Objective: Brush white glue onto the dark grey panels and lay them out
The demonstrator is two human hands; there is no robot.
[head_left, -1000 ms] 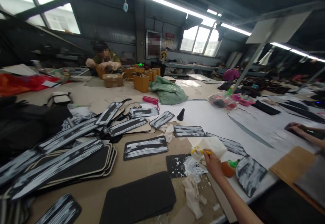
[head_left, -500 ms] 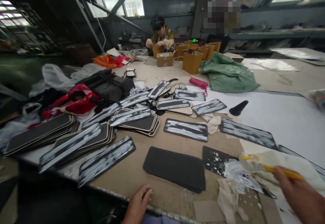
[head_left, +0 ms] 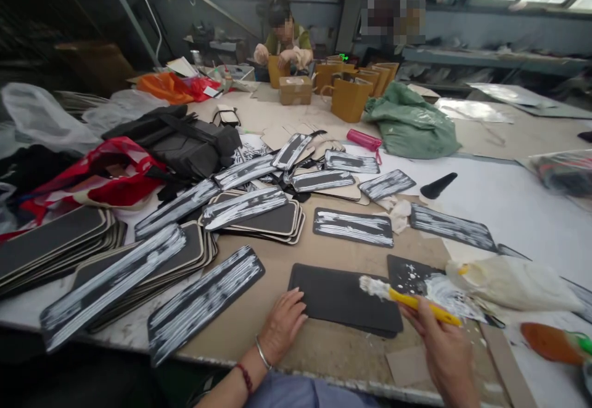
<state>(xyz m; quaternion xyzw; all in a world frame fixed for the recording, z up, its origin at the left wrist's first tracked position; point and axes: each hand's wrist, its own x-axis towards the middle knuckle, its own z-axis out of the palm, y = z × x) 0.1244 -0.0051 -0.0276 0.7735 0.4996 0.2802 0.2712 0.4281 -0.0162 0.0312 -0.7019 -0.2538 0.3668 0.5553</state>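
A plain black rectangular panel (head_left: 335, 300) lies in front of me, apparently with another beneath it. My left hand (head_left: 283, 325) rests at its left end, fingers stretched out and touching the edge. In my right hand (head_left: 441, 346) is a yellow-handled brush (head_left: 411, 300), its bristles coated in white paste and held at the panel's right half. Just behind on the right, a black board (head_left: 402, 272) carries smears and drops of the white paste, partly under a pale plastic bag (head_left: 513, 281). Around them lie several black panels streaked with white, such as one panel (head_left: 354, 227).
Stacks of pale-edged black panels (head_left: 50, 241) fill the left side, near a red bag (head_left: 115, 174) and a black bag (head_left: 185, 140). A green sack (head_left: 411, 121) lies farther back. Across the table a co-worker (head_left: 287, 38) handles a brown piece beside several brown bags (head_left: 350, 100).
My right hand has brought the brush left, from the paste-smeared board to the plain black panel. My left hand has moved up from the table edge onto the panel's left end.
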